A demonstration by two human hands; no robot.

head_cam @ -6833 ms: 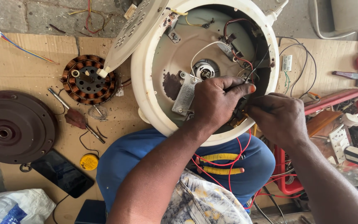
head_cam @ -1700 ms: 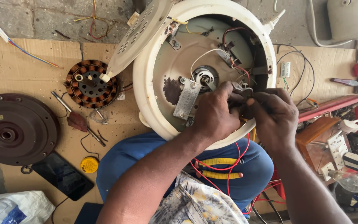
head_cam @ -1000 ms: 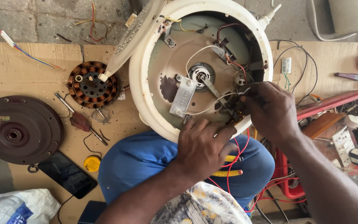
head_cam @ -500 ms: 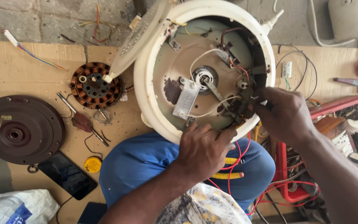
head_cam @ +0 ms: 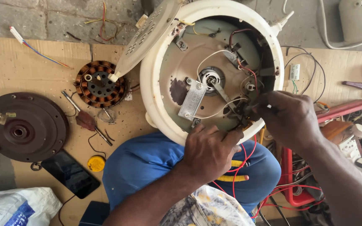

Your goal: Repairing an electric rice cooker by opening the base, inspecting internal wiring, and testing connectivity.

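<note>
My left hand (head_cam: pixel 208 152) rests on the near rim of the round cream appliance shell (head_cam: pixel 156 100), which lies propped against my knee in blue trousers (head_cam: pixel 147 163), its open underside facing up at me. The fingers are spread flat over the rim, bracing rather than closing on anything. My right hand (head_cam: pixel 290 119) reaches into the right side of the shell, where the fingertips are pinched together at a dark wired part (head_cam: pixel 244 109); whether that grip really closes on the part or only on its leads I cannot tell, since my fingers cover the spot. Thin white wires (head_cam: pixel 214 113) run from there to the centre hub (head_cam: pixel 209 78), and red wires (head_cam: pixel 248 155) trail out over my lap. I judge the shell light but bulky and stiff, best steadied by its rim; the wires are soft and fragile at their joints, so they want a hold close to the part, not a tug on the strands. On the cardboard sheet (head_cam: pixel 34 58) to the left lie a copper-wound stator (head_cam: pixel 99 83), a dark round motor cover (head_cam: pixel 21 127) and a black phone (head_cam: pixel 70 173).
</note>
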